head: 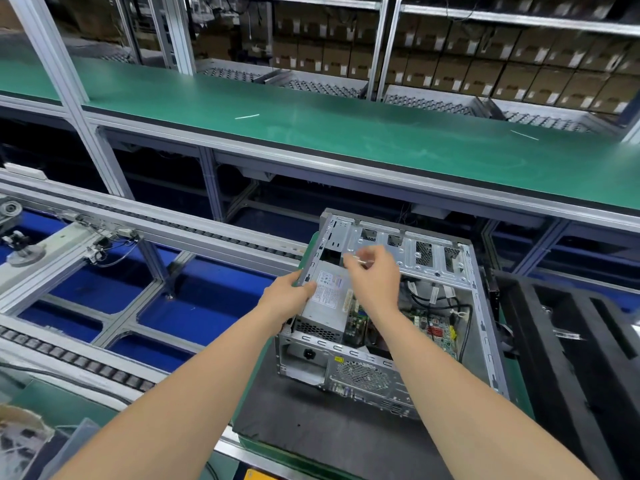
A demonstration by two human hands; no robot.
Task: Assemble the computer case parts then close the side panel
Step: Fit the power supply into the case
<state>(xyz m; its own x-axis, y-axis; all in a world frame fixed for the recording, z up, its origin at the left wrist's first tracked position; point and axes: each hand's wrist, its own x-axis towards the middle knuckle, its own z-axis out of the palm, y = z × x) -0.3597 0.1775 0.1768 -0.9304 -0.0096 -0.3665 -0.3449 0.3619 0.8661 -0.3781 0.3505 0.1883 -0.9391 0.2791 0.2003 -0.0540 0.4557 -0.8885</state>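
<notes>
Nearest you, under both forearms, a black mat (311, 427) carries the computer case (301, 362), which lies on its side with the open face up and its rear panel towards you. Your left hand (287, 296) grasps the case's left wall, fingers wrapped round the outer edge and the thumb pressed on top of the power supply (329, 303), which sits just right of that hand in the case's near-left corner. Your right hand (372, 271) hovers above the far end of the power supply, fingers curled inward with a small bright glint at the fingertips; you cannot tell from here whether it pinches anything. Below and right of this hand the motherboard (436, 330) lies on the case floor with black cables over it, and just beyond its knuckles stands the perforated metal bay frame (408, 251). Well right of the right hand is a black foam tray (554, 341). Left of the left hand runs a roller conveyor (69, 358). Beyond both hands stretches a green belt (311, 126), then shelves of cardboard boxes (485, 77)
</notes>
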